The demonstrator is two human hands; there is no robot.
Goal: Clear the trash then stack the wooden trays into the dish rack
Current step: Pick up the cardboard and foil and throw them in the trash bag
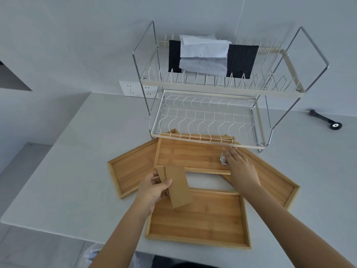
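We're clearing trash: left hand (152, 187) grips brown cardboard (178, 187), right hand (240, 167) (fingers open) reaches the crumpled paper (223, 159); next, pinch it.

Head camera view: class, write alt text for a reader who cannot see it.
A person's left hand holds a folded brown cardboard piece while the right hand touches a crumpled paper scrap on one of four wooden trays, before an empty-shelved two-tier dish rack.

Four wooden trays (197, 219), one dish rack (212, 89)
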